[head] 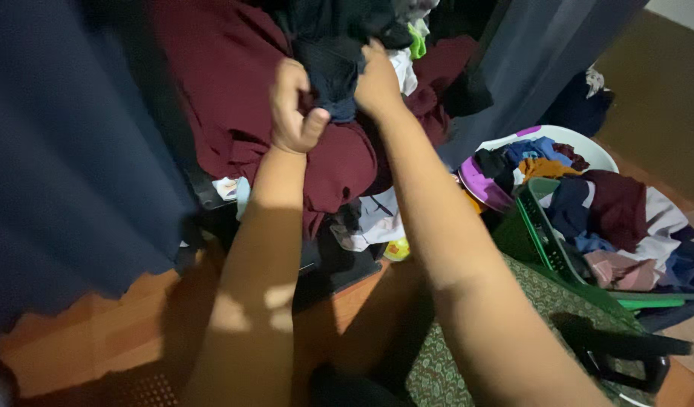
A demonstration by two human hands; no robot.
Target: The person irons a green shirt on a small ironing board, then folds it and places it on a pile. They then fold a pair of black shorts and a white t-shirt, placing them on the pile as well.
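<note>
Both hands, left hand [292,105] and right hand [377,79], grip a dark garment [328,53] at upper centre, apparently half-buried, so tugging could spill the maroon cloth pile [234,83] floorward.

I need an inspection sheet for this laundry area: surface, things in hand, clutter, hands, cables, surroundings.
Surface: orange-brown floor, partly in shadow; green patterned mat at right.
Job's things: dark navy garment, gripped by both hands on top of a maroon cloth pile.
Clutter: green laundry basket full of mixed clothes; white and purple basin with more clothes; loose pale garments on the floor.
Grippers: left hand and right hand both closed on the garment.
Cables: nothing seen.
Surroundings: dark blue curtain at left, grey curtain at right.
</note>
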